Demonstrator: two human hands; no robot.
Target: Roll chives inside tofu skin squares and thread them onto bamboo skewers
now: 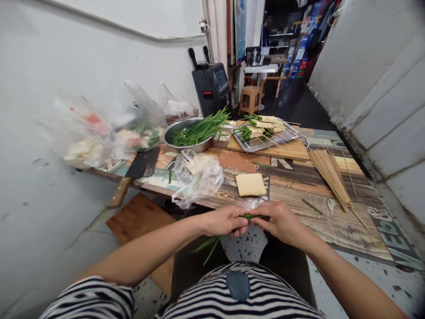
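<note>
Close to my body, at the table's near edge, my left hand [229, 220] and my right hand [274, 218] are closed together on a small bunch of chives [249, 216]. Loose green ends [209, 248] hang below my left wrist. Just beyond my hands lies a stack of pale yellow tofu sheets [251, 184]. A clear plastic bag [198, 177] with more sheets inside sits to its left. Farther back, a metal bowl [169, 138] is heaped with long chives [202, 129].
Skewered rolls [265, 126] lie on a metal tray [252, 145] over a wooden board [292, 152]. Bamboo skewers [328, 175] fan out at right. A cleaver [121, 190] overhangs the left edge, handle outward. Filled plastic bags [86, 137] stand by the wall.
</note>
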